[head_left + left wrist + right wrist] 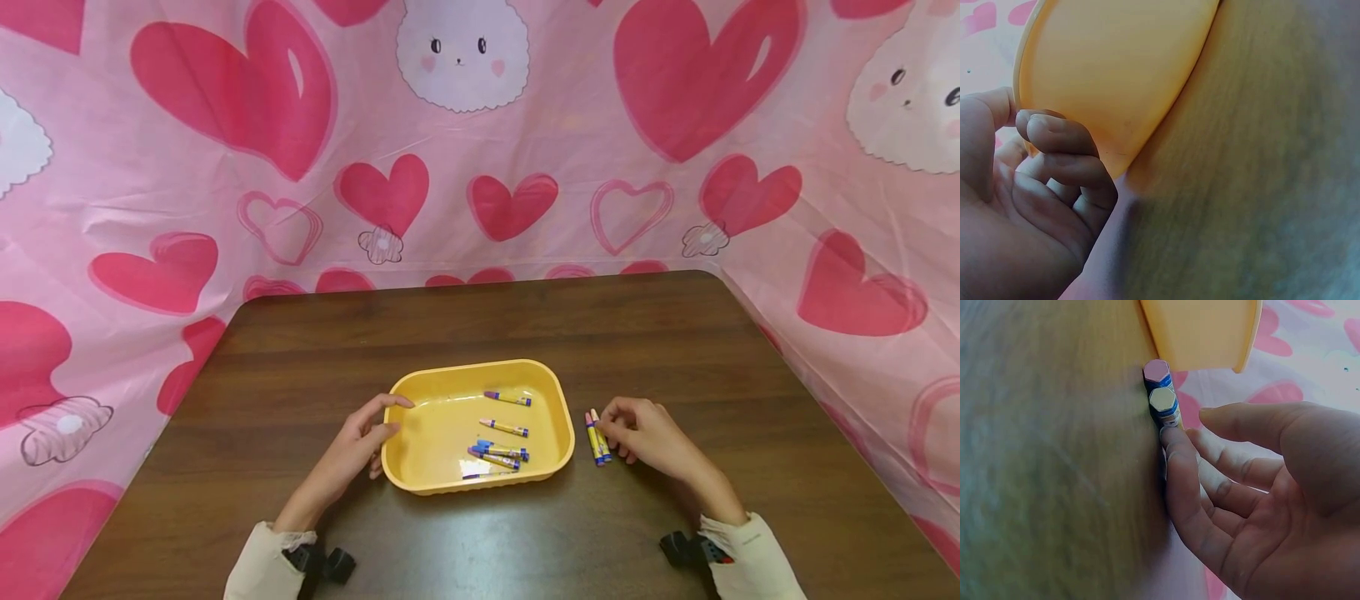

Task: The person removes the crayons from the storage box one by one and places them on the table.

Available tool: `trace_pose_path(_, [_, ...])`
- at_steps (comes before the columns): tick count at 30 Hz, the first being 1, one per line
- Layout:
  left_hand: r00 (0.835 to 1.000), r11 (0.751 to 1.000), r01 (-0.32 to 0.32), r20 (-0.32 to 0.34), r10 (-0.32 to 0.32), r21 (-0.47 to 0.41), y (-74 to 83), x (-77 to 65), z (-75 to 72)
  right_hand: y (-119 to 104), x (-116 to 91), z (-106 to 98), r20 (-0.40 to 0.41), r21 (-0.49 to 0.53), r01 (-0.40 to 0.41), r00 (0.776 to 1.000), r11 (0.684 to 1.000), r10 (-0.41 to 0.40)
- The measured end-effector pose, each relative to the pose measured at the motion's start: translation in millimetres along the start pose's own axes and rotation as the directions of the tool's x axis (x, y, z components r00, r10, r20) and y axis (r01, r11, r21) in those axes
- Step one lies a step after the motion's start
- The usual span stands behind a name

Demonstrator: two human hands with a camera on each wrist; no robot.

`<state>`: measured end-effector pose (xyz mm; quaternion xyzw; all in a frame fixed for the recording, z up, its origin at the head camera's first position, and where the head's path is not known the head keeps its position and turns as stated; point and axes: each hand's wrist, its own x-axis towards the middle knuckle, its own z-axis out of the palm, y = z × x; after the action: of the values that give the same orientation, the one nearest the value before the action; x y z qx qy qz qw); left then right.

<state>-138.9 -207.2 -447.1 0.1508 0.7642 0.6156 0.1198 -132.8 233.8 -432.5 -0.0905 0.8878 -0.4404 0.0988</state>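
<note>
A yellow plastic tray [420,482] sits on the table, and my left hand [362,437] grips its left wall, thumb and fingers on either side of the rim [1017,75]. Several yellow-wrapped crayons [504,427] lie in the tray's right half. To the right of the tray, two crayons stand side by side on the tabletop: a pink one [594,439] and a pale one [1163,400]. My right hand [645,435] is just right of them. Its fingertips touch the pale crayon, while the thumb stays apart from it.
The brown wooden table [480,325] runs back to a pink cloth [465,200] with hearts, which also hangs along both sides. A black wrist strap with a camera sits at each cream sleeve [750,554].
</note>
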Motion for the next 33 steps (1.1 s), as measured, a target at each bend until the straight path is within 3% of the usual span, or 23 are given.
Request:
trace_pose_path(6, [1.0, 1.0, 0.008, -0.013, -0.007, 0.013, 2.0, -1.4, -2.2, -3, 2, 0, -0.019, -0.01, -0.014, 1.0, 1.0, 0.013])
trace_pose_path(10, [1.0, 1.0, 0.004, -0.017, -0.003, 0.026, 2.5, -1.7, -3.5, -6, 2, 1, -0.116, -0.029, 0.022, 0.993, 0.999, -0.025])
trace_pose_path(15, [1.0, 1.0, -0.009, -0.009, 0.009, 0.019, 0.9, -2.4, -3.7, -18, 0, 8, -0.276, -0.051, 0.144, 0.949, 0.988, -0.152])
trace_pose_path(18, [1.0, 1.0, -0.011, -0.005, 0.011, 0.003, -0.7, -2.2, -1.8, -32, 0, 16, -0.316, -0.087, 0.23, 0.916, 0.969, -0.246])
trace_pose_path(25, [1.0, 1.0, 0.007, -0.015, -0.007, -0.001, -2.6, -1.9, 0.0, -75, 18, 40, -0.216, -0.254, 0.368, 0.88, 0.894, -0.424])
trace_pose_path(30, [1.0, 1.0, 0.018, -0.019, -0.018, -0.002, -1.9, -2.5, 0.5, -95, 43, 60, -0.13, -0.401, 0.356, 0.89, 0.844, -0.437])
trace_pose_path(33, [1.0, 1.0, 0.021, -0.017, -0.021, -0.011, -1.2, -2.5, 1.3, -95, 57, 75, -0.062, -0.523, 0.344, 0.897, 0.78, -0.437])
